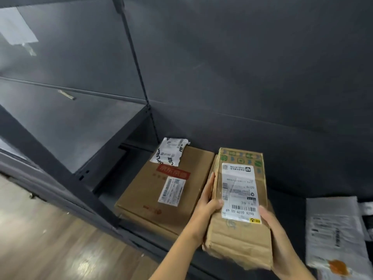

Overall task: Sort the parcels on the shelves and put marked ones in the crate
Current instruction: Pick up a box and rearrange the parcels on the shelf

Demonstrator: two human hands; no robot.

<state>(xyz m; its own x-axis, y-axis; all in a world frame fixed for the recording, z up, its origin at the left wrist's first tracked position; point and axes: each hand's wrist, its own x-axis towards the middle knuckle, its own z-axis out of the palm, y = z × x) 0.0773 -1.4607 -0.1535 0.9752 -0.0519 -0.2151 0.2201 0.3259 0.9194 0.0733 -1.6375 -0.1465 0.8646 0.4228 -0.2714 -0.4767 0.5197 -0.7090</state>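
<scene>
Both hands hold the small brown parcel over the shelf: the left hand is wrapped on its 9 o'clock side, the right hand on its 3 o'clock side. Tip the white label up (it reads upside down) and look for a mark. No crate shows.

On the brown parcel, a white shipping label is being shown upside down; "0079" and, under the barcode, "B62A G079 00 69" are being read. At ten o'clock from it, "LSEA" is being read on a white mailer lying on the flat carton. The carton's red strip is being seen with characters too blurred to read.
</scene>
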